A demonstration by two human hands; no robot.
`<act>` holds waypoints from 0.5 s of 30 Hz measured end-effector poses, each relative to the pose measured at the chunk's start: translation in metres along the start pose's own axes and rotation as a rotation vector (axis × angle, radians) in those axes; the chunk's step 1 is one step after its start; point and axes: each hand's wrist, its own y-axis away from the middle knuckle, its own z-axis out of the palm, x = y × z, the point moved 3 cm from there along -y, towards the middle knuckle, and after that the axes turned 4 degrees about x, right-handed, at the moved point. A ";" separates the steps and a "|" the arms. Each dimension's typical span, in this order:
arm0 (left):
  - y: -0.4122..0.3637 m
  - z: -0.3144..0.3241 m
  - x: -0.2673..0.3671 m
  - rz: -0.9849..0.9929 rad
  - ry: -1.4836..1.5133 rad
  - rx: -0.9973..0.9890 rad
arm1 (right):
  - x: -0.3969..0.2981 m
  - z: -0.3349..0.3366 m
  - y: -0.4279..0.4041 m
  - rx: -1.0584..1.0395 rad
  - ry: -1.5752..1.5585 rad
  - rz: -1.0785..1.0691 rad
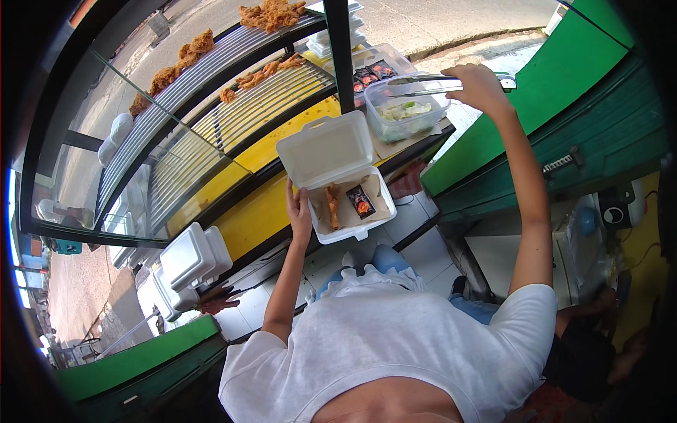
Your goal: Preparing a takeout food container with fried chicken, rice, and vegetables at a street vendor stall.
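A white foam takeaway box point(325, 150) lies lid-up before me, lined with brown paper point(380, 185). On the paper are a thin piece of fried chicken point(332, 207) and a black sauce sachet point(361, 202) bearing writing. My left hand point(299, 211) grips the box's left side near the hinge; its thumb and some fingers are partly hidden. My right hand point(478, 90) is closed around metal tongs point(436, 77), whose jaws reach over a clear plastic tub point(384, 127). Pale green sliced vegetables point(407, 111) fill the tub's bottom.
A glass display case point(198, 127) holds fried chicken point(272, 15) on wire racks. Behind the tub, another clear container holds sauce sachets point(382, 70). Closed foam boxes point(188, 256) are stacked at left. A green panel point(529, 127) borders the right. Another person's arm point(587, 312) shows at lower right.
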 end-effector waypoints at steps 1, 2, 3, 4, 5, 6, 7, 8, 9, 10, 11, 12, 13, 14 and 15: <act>-0.001 0.006 -0.001 -0.023 0.004 0.003 | 0.011 0.010 -0.007 -0.105 0.106 0.015; -0.001 0.013 -0.001 -0.045 0.008 0.008 | 0.021 0.019 -0.014 -0.106 0.106 0.019; 0.000 0.017 -0.001 -0.044 0.005 0.014 | 0.027 0.033 -0.024 -0.166 0.107 -0.023; -0.001 0.023 -0.003 -0.037 0.000 0.024 | 0.035 0.047 -0.030 -0.224 0.111 -0.058; -0.001 0.030 -0.004 -0.030 -0.004 0.035 | 0.042 0.059 -0.035 -0.215 0.095 -0.108; 0.000 0.033 -0.006 -0.028 -0.007 0.043 | 0.045 0.069 -0.040 -0.246 0.055 -0.109; 0.001 0.037 -0.008 -0.046 0.005 0.038 | 0.049 0.079 -0.043 -0.277 0.015 -0.111; 0.002 0.040 -0.010 -0.063 0.018 0.034 | 0.054 0.086 -0.047 -0.276 0.012 -0.119; 0.005 0.042 -0.011 -0.061 0.013 0.046 | 0.055 0.093 -0.050 -0.332 -0.053 -0.107; 0.007 0.044 -0.012 -0.069 -0.010 0.058 | 0.057 0.099 -0.054 -0.388 -0.117 -0.095; 0.008 0.046 -0.014 -0.076 -0.032 0.070 | 0.058 0.104 -0.057 -0.388 -0.120 -0.108; 0.009 0.049 -0.014 -0.075 -0.035 0.082 | 0.060 0.109 -0.060 -0.421 -0.121 -0.103; 0.010 0.050 -0.015 -0.093 -0.028 0.092 | 0.061 0.113 -0.062 -0.453 -0.122 -0.099; 0.012 0.052 -0.017 -0.112 -0.021 0.102 | 0.062 0.118 -0.064 -0.478 -0.108 -0.096; 0.012 0.054 -0.018 -0.110 -0.023 0.115 | 0.064 0.121 -0.066 -0.478 -0.109 -0.109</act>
